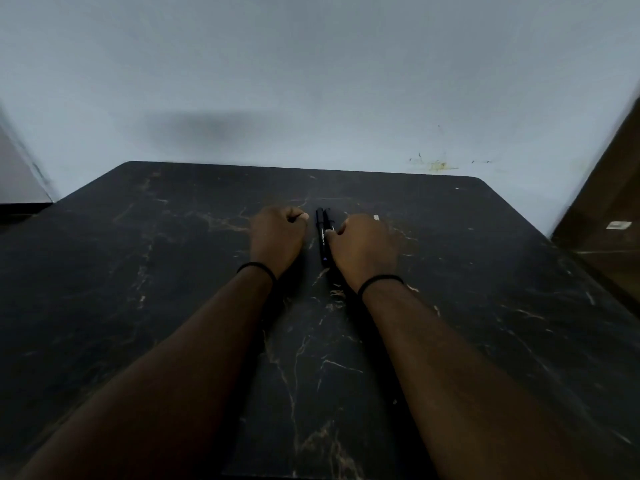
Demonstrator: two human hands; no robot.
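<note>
Two black pens (322,237) lie side by side, touching along their length, near the middle of the table (173,271) and pointing away from the person. They rest flat on the surface; neither is lifted. The left hand (278,233) sits just beside the pair on its left, fingers curled into a fist with nothing seen inside it, and does not touch the pens. The right hand (363,247) lies against the pair from the other side, fingers curled, with thumb and forefinger meeting the pen on the right (329,216); whether they actually pinch it is hidden by the hand itself, so I cannot tell. Judgement: the work appears to be at the pick-up or set-down stage, with both pens capped and no writing or sorting evident. The table is dark stone-effect, veined in pale lines and scuffed, with rounded far corners. Each wrist carries a thin black band (256,266). Behind stands a plain pale wall (311,81) bearing a yellowish stain (436,165); a brown wooden panel (609,202) edges the right. Lighting is dim.
</note>
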